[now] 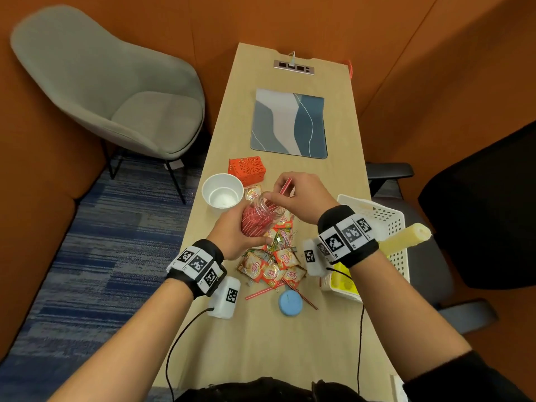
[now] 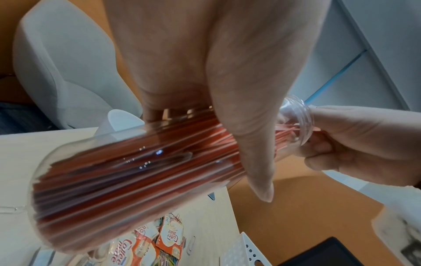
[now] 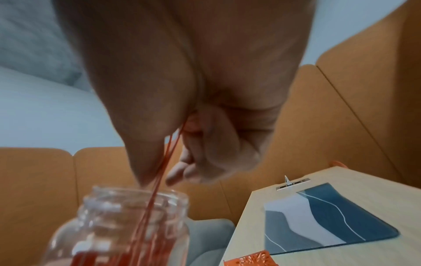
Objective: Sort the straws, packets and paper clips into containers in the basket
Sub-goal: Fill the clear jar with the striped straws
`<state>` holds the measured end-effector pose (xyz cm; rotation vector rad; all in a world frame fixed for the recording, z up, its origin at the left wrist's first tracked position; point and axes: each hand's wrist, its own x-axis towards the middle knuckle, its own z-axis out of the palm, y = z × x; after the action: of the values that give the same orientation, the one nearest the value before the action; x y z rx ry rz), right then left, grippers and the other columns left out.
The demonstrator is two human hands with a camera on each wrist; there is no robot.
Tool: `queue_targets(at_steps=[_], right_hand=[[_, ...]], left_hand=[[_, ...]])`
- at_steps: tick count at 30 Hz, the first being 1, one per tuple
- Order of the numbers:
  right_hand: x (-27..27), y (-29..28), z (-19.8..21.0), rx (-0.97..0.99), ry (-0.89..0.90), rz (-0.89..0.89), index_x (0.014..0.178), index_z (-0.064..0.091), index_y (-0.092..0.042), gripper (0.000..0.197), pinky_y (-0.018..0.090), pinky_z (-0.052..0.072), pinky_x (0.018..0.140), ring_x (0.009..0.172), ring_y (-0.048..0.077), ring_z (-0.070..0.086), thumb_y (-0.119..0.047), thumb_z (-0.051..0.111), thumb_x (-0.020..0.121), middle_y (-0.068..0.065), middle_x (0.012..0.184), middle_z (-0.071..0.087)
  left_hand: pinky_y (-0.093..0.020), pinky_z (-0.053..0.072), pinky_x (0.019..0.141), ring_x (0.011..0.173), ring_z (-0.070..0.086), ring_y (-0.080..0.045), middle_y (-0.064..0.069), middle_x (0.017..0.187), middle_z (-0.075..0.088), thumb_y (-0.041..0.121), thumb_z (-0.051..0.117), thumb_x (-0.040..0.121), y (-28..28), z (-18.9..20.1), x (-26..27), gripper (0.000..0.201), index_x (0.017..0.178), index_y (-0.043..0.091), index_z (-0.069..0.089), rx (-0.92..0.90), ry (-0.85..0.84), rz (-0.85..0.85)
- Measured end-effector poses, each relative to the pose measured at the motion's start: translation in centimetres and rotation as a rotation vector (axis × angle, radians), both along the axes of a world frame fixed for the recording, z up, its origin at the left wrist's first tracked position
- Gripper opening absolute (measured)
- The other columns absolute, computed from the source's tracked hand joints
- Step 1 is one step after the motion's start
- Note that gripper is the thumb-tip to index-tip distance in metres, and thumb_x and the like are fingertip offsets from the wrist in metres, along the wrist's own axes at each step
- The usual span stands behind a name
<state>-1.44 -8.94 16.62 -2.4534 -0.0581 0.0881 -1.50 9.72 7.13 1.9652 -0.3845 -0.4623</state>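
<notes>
**Straws going into tilted jar, both hands busy**

Head view: left hand is wrapped around a clear jar, held tilted above the table, mouth pointing away and up. Jar is packed with red straws. Right hand pinches a red-striped straw at the jar mouth, lower end inside the neck. Under the jar, a pile of creamer packets lies on the table with paper clips mixed in; a few loose straws lie beside a blue lid. White paper cup and an orange lattice box stand just left of the hands. White perforated basket sits at the right table edge, mostly behind the right wrist. Patterned mat lies farther back.

Left wrist view: thumb and fingers curl round the jar, straws lying lengthwise inside. Right hand is at the threaded mouth. Packets lie below.

Right wrist view: blurred; fingers pinch thin red straws that run down into the jar's open mouth.
</notes>
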Motion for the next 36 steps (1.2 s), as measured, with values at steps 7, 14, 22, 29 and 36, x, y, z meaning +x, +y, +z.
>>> queue_targets(at_steps=[7, 14, 22, 29, 36], right_hand=[[-1.8, 1.7, -0.5, 0.079, -0.045, -0.044, 0.095, 0.045, -0.022, 0.016, 0.028, 0.036, 0.06, 0.061, 0.009, 0.045, -0.038, 0.045, 0.1, -0.008, 0.068, 0.05], [-2.9, 1.5, -0.1, 0.374, -0.084, -0.211, 0.076, 0.07, -0.015, 0.013, 0.025, 0.052, 0.049, 0.05, 0.021, 0.06, -0.017, 0.083, 0.077, 0.007, 0.062, 0.063], [-5.4, 4.0, -3.0, 0.127, -0.093, -0.08, 0.088, 0.074, -0.026, 0.029, 0.024, 0.038, 0.068, 0.075, 0.011, 0.051, -0.037, 0.05, 0.101, -0.001, 0.081, 0.052], [-5.9, 3.7, -6.4, 0.554, -0.181, -0.37, 0.111, 0.07, -0.027, 0.029, 0.025, 0.045, 0.069, 0.075, 0.01, 0.05, -0.013, 0.047, 0.1, -0.006, 0.085, 0.054], [-4.9, -0.7, -17.8, -0.345, 0.539, -0.674, 0.135, 0.046, -0.008, 0.046, 0.039, 0.043, 0.102, 0.124, 0.033, 0.048, -0.019, 0.059, 0.093, 0.019, 0.136, 0.044]], left_hand=[[-0.042, 0.057, 0.093, 0.101, 0.068, -0.011, 0.006, 0.109, 0.069, 0.038, 0.096, 0.061, 0.2, 0.1, -0.2, 0.077, 0.123, 0.024, 0.054, -0.031, 0.007, 0.02], [-0.041, 0.056, 0.094, 0.102, 0.067, -0.009, 0.007, 0.112, 0.07, 0.04, 0.097, 0.059, 1.3, -0.1, -1.0, 0.083, 0.129, 0.021, 0.055, -0.032, -0.001, 0.016], [-0.038, 0.056, 0.092, 0.101, 0.067, -0.012, 0.005, 0.111, 0.068, 0.04, 0.096, 0.059, 2.0, -1.1, -1.7, 0.082, 0.127, 0.022, 0.054, -0.027, 0.012, 0.004], [-0.02, 0.05, 0.088, 0.1, 0.063, -0.003, 0.015, 0.108, 0.065, 0.036, 0.095, 0.063, 3.2, -1.8, -1.8, 0.074, 0.123, 0.027, 0.053, -0.037, 0.052, -0.002], [-0.036, 0.052, 0.1, 0.11, 0.064, -0.007, 0.011, 0.117, 0.068, 0.045, 0.094, 0.059, 3.7, -2.4, -1.6, 0.085, 0.13, 0.025, 0.054, -0.037, 0.085, -0.042]])
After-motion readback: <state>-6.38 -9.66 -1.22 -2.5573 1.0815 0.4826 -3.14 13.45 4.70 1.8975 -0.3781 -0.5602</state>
